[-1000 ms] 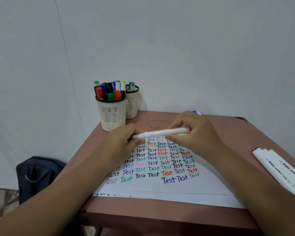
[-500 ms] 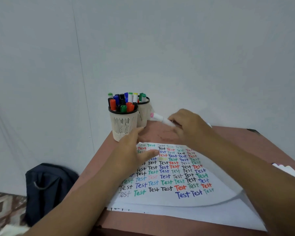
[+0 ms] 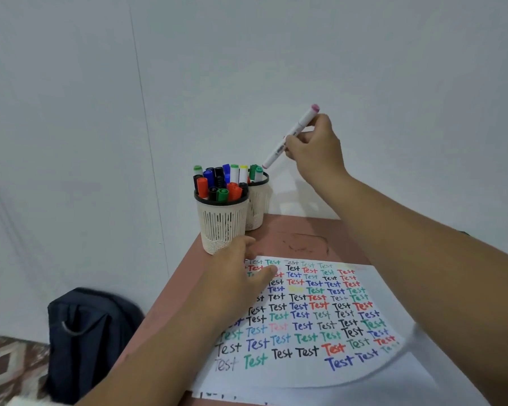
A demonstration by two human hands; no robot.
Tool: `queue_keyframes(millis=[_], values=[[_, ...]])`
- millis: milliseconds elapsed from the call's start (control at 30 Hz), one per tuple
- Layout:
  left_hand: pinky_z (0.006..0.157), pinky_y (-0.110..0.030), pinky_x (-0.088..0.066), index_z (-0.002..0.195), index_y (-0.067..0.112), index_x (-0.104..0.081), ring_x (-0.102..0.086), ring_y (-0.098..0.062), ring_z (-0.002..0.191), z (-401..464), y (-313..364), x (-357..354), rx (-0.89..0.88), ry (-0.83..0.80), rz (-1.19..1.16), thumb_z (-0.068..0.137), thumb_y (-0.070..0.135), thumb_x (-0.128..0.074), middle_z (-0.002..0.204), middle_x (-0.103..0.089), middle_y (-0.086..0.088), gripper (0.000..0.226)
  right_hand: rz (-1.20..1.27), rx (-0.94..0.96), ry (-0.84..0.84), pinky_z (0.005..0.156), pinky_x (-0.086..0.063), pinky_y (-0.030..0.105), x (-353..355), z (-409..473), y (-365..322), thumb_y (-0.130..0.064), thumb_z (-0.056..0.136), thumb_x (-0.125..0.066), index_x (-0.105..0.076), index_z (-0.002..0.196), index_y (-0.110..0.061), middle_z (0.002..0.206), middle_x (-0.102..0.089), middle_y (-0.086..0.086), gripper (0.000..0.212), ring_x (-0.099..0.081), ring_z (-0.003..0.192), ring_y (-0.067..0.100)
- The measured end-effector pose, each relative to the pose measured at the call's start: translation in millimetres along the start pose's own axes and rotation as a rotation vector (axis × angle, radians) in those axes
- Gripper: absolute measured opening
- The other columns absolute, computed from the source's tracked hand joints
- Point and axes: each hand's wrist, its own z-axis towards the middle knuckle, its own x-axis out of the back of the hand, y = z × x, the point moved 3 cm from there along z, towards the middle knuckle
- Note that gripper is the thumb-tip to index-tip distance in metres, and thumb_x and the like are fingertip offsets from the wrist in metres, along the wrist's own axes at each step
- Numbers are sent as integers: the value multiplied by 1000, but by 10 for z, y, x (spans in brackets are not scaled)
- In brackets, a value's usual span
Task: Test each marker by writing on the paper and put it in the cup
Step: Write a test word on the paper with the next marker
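Holding a white marker (image 3: 293, 135) up over the back of the table (image 3: 299, 238), we see in the single head view that our right hand (image 3: 316, 148) pinches its barrel near the middle, thumb and fingertips curled round it. Its long axis is tilted: the pink-capped top points up and to the right, the lower end points down and left toward the rear cup (image 3: 258, 200), hanging just above and to the right of that cup's rim. So the cup lies below and left of the pinching fingers, and the right hand is plainly the nearer one. The front cup (image 3: 221, 221) is packed with markers; the rear one seems to have room, though we cannot see inside. Our left hand (image 3: 241, 276) rests flat on the near left corner of the paper (image 3: 320, 373), fingers loosely spread, holding nothing. We judge the drop needs the marker brought more upright first.
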Motion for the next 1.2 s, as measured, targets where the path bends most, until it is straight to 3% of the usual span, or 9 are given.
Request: queue_keyframes(millis=[167,333,500,600,733,833,1067,1133,1200], values=[[96,-26,-46,139,38,-40,-51,1,109,35,-39,-29,-11,-15,35,85,58,-69,117,-55,22,65,-151,-53,-195,81,-59,37,-251,61,175,-24,96,-63,-55,115,-23,100,-73,-2,20,-71,90,17],[97,-29,-49,137,37,-41,-52,1,108,59,-61,-53,-22,-31,58,83,60,-69,115,-55,22,65,-447,12,-385,58,-35,23,-417,62,221,-26,103,-55,-62,111,-17,102,-63,-2,13,-56,87,19],[98,-29,-49,136,37,-43,-52,2,109,51,-47,-38,-35,-32,68,84,60,-69,115,-56,23,63,-388,-8,-400,80,-43,30,-360,39,265,-25,98,-62,-58,132,-13,122,-70,0,36,-59,116,23],[98,-28,-49,134,38,-44,-53,2,109,44,-47,-29,-35,-44,66,83,60,-70,117,-56,22,62,-386,-26,-410,74,-42,20,-139,-2,309,-27,100,-64,-49,149,-19,127,-65,-3,52,-58,108,14],[100,-30,-48,133,38,-45,-52,2,110,44,-40,-22,-38,-55,51,81,61,-72,117,-56,23,63,-689,29,-516,87,-39,22,325,-26,451,-16,103,-59,-67,131,-25,118,-64,-8,30,-60,110,12],[100,-33,-49,130,39,-46,-53,1,109,60,-48,-27,-39,-54,49,79,61,-74,115,-56,25,62,-958,12,-692,92,-47,27,680,-151,580,-11,102,-58,-74,119,-29,122,-67,-6,30,-63,110,14],[97,-35,-52,124,41,-48,-54,3,104,90,-82,-71,-57,-38,48,76,62,-74,109,-57,27,58,-1240,-150,-904,100,-50,36,1160,-495,806,-13,98,-61,-70,130,-32,136,-60,-1,38,-60,124,26],[96,-33,-51,123,42,-48,-53,5,102,83,-80,-68,-58,-29,52,75,63,-74,108,-57,27,59,-1224,-156,-912,89,-49,29,1254,-546,906,-8,96,-62,-69,130,-35,136,-57,-2,44,-60,119,23],[95,-32,-51,123,43,-48,-53,7,102,78,-80,-68,-63,-29,61,75,64,-74,108,-57,28,58,-1155,-204,-881,73,-52,23,1301,-625,926,-13,94,-65,-72,125,-27,117,-64,0,34,-66,99,19]])
